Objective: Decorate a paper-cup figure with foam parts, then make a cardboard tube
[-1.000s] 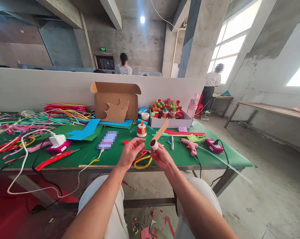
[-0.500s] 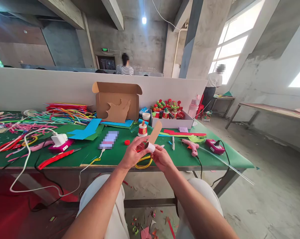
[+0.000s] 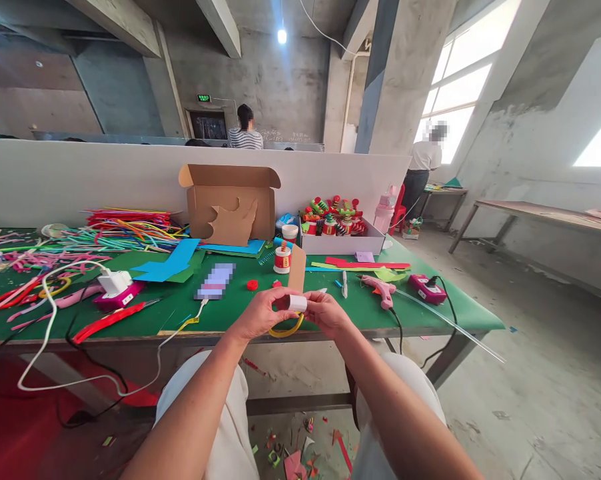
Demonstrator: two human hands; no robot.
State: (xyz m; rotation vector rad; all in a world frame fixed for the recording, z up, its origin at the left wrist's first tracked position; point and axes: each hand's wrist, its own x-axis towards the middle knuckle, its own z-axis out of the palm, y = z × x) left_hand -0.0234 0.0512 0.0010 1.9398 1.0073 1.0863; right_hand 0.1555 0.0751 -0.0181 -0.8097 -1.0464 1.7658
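Between my two hands is a small white paper roll [image 3: 297, 303], held over the front edge of the green table [image 3: 180, 319]. My left hand [image 3: 263, 312] grips its left side with thumb and fingers, and my right hand [image 3: 327, 313] pinches its right end. A brown cardboard strip [image 3: 297, 270] rises just behind the roll; whether it is in the fingers is hidden. Beyond it stands a red and white cup figure [image 3: 282, 259]. A yellow ring [image 3: 288, 332] lies at the edge under the hands, and a red round piece [image 3: 252, 285] is to the left.
A pink glue gun [image 3: 384, 291] and a purple power block [image 3: 428, 289] lie right. At left are a phone [image 3: 215, 281], a red cutter [image 3: 110, 323] and pipe cleaners [image 3: 125, 227]. Behind stand an open carton [image 3: 233, 180] and a box of figures [image 3: 348, 245].
The roll has turned from tilted to nearly level between my hands. The cardboard strip behind it now stands more upright and further left. The view has shifted slightly.
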